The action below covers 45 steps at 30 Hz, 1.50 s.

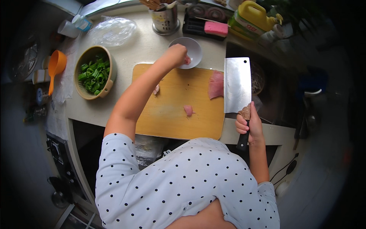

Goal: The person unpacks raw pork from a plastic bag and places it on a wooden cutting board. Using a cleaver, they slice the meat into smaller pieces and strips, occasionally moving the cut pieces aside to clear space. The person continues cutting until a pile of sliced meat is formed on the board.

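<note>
My left hand [176, 55] reaches over the small white bowl [195, 50] behind the cutting board, its fingers closed around a bit of raw meat [187, 60]. In my right hand [251, 126] is a cleaver [237, 86], gripped by its dark handle and held with the blade upward in the picture, past the board's right edge. A larger slab of raw meat [216, 85] lies at the right of the wooden cutting board [164, 118], close to the blade. One small piece of meat [188, 110] rests mid-board, and a paler scrap [156, 89] sits beside my left forearm.
To the left stands a beige basin [110, 86] of cut green peppers, with an orange ladle [57, 63] farther left. A clear plastic bag [114, 30], a metal utensil holder [164, 21], a pink sponge [216, 28] and a yellow-green jug [249, 21] line the back.
</note>
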{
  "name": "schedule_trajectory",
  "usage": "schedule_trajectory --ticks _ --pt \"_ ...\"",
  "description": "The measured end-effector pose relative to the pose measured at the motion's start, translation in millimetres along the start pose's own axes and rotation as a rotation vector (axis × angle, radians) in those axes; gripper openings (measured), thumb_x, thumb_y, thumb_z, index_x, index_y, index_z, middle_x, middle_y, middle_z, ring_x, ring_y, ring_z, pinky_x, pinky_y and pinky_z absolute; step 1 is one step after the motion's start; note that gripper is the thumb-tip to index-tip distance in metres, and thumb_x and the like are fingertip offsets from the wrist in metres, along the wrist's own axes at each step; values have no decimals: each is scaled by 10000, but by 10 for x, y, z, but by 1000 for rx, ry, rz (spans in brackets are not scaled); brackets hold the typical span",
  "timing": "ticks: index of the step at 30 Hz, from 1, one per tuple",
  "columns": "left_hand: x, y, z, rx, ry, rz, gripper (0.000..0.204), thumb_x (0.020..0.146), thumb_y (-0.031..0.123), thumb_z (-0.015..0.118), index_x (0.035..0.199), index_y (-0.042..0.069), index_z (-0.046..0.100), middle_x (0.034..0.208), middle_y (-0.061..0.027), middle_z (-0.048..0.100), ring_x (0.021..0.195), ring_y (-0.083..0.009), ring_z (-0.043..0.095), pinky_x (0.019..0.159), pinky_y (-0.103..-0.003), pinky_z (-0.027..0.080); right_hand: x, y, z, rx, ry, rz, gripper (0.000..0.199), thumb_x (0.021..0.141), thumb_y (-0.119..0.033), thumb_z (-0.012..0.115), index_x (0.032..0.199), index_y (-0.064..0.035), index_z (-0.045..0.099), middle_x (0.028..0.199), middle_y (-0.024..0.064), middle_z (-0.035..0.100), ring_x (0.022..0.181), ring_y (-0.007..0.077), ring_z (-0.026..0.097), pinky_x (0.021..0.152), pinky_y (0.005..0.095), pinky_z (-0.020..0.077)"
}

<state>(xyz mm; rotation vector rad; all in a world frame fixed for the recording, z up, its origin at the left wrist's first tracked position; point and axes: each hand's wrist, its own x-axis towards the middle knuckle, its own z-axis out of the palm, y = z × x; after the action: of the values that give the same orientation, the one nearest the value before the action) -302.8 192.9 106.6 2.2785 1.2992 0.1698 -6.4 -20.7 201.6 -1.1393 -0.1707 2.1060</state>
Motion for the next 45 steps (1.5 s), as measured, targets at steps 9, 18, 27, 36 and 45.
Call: schedule_trajectory --ticks 9,18,27,36,45 --pt "-294 327 215 -38 155 153 125 705 97 687 751 10 609 802 -128 604 819 -312 587 710 -376 478 -60 45 -31 46 29 -28 503 980 -534 273 797 -99 444 505 -36 307 363 49 271 346 201 230" --pt "-969 829 324 -454 188 94 121 823 82 592 930 34 619 891 -111 631 784 -289 625 720 -361 512 -170 92 -52 13 -6 42 607 966 -574 260 572 -120 343 471 -45 282 348 49 260 331 198 225" --pt "-1237 1366 524 -2333 -75 -384 420 978 137 429 1325 -86 352 1282 -184 469 1196 -251 479 1066 -374 383 -79 266 -104 -58 -191 226 648 946 -618 238 501 -150 292 421 -60 237 311 40 230 295 180 200" --pt "-971 991 271 -1213 448 -336 276 894 27 521 1156 -38 574 1077 -133 618 1030 -202 593 878 -309 496 -191 197 -286 14 -161 168 651 941 -624 254 497 -148 276 416 -58 245 319 47 214 305 194 188" --pt "-424 504 140 -216 459 -28 155 745 6 616 888 32 670 825 -136 631 762 -301 620 712 -373 506 -379 182 -469 14 -57 59 497 972 -492 340 715 -72 408 503 -21 341 369 57 266 348 203 241"
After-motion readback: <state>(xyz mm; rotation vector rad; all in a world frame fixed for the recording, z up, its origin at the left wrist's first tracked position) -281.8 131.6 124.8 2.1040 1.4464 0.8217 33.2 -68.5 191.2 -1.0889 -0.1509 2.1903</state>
